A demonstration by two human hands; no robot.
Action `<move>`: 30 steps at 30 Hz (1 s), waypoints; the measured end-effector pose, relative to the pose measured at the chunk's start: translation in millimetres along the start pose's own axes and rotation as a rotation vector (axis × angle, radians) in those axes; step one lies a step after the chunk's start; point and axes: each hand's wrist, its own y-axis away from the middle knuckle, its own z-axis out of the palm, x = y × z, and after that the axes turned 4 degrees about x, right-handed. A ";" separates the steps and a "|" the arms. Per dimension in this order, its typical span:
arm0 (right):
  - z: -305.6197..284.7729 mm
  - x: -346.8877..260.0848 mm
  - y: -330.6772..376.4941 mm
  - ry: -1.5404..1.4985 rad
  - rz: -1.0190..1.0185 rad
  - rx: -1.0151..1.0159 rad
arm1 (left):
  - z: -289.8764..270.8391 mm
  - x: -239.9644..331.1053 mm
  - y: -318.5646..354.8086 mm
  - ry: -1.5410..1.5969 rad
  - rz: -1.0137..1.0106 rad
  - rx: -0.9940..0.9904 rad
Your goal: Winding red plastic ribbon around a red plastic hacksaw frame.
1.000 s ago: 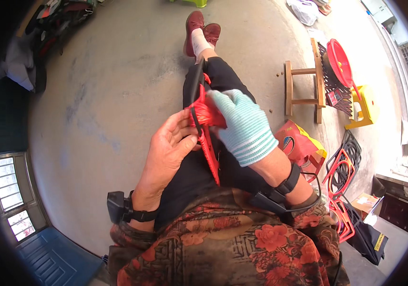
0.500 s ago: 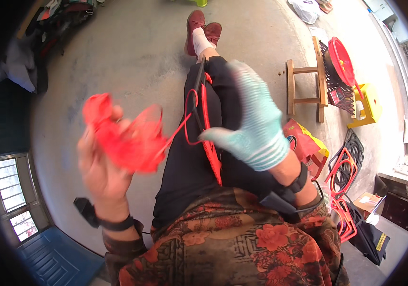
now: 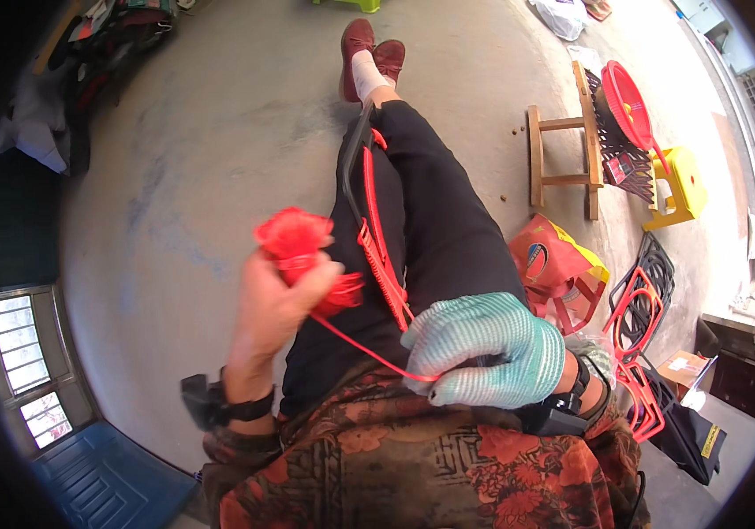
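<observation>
My bare left hand (image 3: 276, 295) is wrapped round a loose bundle of thin red cord (image 3: 294, 242), raised over the left side of my lap. One strand runs from the bundle down to my right hand (image 3: 483, 353), in a pale green and white striped glove. Its fingers are curled closed on the strand; part of the grip is hidden. Along my legs lies a narrow black frame (image 3: 353, 167), its near part closely wrapped in red cord (image 3: 382, 273). The frame's near end reaches the gloved knuckles.
On the right stand a wooden stool frame (image 3: 563, 181), a red plastic basket (image 3: 626, 106) and a yellow stool (image 3: 682, 189). Nearer are a red and yellow bag (image 3: 549, 264) and several black and red frames (image 3: 638, 300). A blue mat (image 3: 113, 476) lies at lower left.
My left hand has moved right with the red bundle, now more gathered. My gloved hand has come down from above the knees to my lap and closed on the strand, which is now straighter.
</observation>
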 end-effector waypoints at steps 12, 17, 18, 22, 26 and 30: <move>-11.8 -44.8 -24.8 -0.118 0.447 0.345 | -0.1 -17.4 -17.3 0.228 -0.283 -0.129; -58.1 41.0 -87.2 0.059 0.094 0.575 | -14.6 -13.9 -28.4 0.305 -0.203 -0.056; -56.2 57.7 -91.1 0.464 0.087 0.547 | -21.0 -19.6 -31.0 0.218 -0.204 -0.070; -42.9 73.9 -86.2 0.836 0.207 0.478 | -8.3 -10.3 -44.0 0.135 -0.292 -0.218; -36.2 88.6 -68.8 0.103 0.515 0.489 | 13.5 -8.7 -52.1 0.213 -0.216 -0.300; -35.5 109.3 -61.4 -0.544 0.422 0.699 | 23.1 -7.4 -53.9 0.225 -0.144 -0.302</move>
